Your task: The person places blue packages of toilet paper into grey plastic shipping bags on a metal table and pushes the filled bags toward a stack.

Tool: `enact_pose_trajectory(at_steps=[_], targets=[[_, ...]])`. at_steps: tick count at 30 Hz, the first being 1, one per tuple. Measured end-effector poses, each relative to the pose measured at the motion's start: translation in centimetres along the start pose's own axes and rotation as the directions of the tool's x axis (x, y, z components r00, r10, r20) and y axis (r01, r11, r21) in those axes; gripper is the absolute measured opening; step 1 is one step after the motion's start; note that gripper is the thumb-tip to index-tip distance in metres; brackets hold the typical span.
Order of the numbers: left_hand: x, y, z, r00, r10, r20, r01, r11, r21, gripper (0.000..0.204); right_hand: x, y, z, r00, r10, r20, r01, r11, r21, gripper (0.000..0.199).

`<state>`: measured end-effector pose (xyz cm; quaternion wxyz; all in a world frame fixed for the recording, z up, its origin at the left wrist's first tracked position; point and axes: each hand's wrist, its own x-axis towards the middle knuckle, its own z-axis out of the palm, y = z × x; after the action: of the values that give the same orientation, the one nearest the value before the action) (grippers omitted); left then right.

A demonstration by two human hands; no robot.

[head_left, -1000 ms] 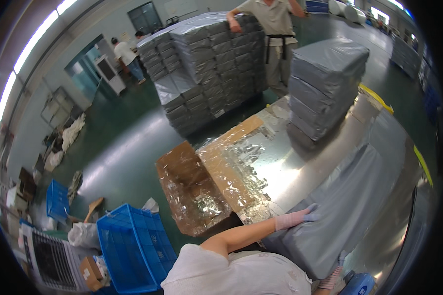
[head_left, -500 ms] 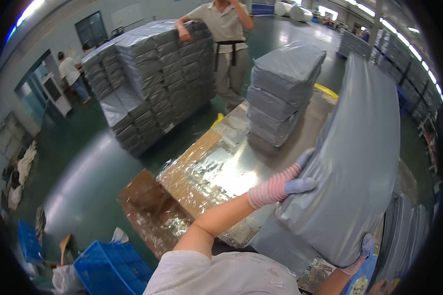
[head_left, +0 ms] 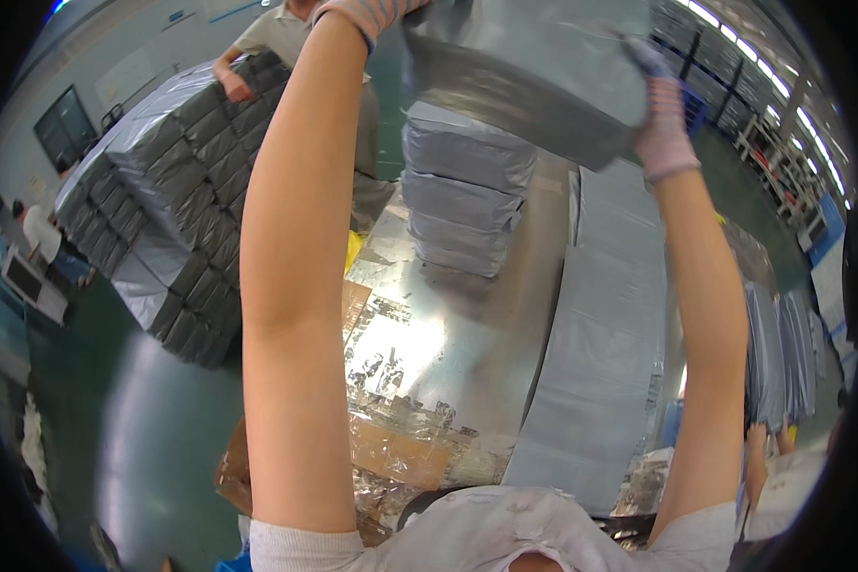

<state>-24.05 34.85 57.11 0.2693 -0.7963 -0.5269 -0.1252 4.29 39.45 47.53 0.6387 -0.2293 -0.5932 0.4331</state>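
Both my arms reach far forward, holding up a large block-shaped bundle (head_left: 543, 81) in grey plastic film. At its left end, my left hand (head_left: 377, 13) grips it in a pink-and-grey striped glove; its fingers run past the top of the picture. My right hand (head_left: 663, 124), gloved alike, clasps the right end. The bundle hangs over a stack of similar grey bundles (head_left: 467, 195) and hides part of its top; whether they touch, I cannot tell. Beside that stack, a long flat pile of grey plastic (head_left: 596, 334) lies along the right of the metal-topped table (head_left: 491, 324).
To the left stands a big block of stacked grey packages (head_left: 176, 181), with a person (head_left: 281, 38) leaning an arm on it. Cardboard and clear tape (head_left: 400, 453) cover the table's near left. Grey folded sheets (head_left: 777, 353) and another person's hands (head_left: 758, 458) are at the right.
The grey bundle has been lifted from the right side of the table and swung up, forward and left over the stack. The flat pile beneath it now shows. My view has turned right.
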Motion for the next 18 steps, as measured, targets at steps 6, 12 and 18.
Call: enact_pose_trajectory(at_steps=[6, 12, 18], targets=[[1.8, 6.1, 14.3, 0.905, -0.423, -0.044, 0.416, 0.902, -0.116, 0.037, -1.5, 13.4, -1.3, 0.839, 0.486, -0.246, -0.427, 0.867, 0.257, 0.066], [-2.5, 5.6, 15.7, 0.863, -0.498, -0.086, 0.492, 0.867, -0.075, 0.031, -22.5, 17.5, -8.5, 0.8, 0.538, 0.265, -0.381, 0.797, -0.47, 0.049], [-20.8, 20.6, 28.3, 0.947, -0.294, -0.126, 0.208, 0.866, -0.456, 0.049, -45.3, 13.0, -30.6, 0.366, 0.382, -0.849, -0.834, -0.269, -0.481, 0.051]])
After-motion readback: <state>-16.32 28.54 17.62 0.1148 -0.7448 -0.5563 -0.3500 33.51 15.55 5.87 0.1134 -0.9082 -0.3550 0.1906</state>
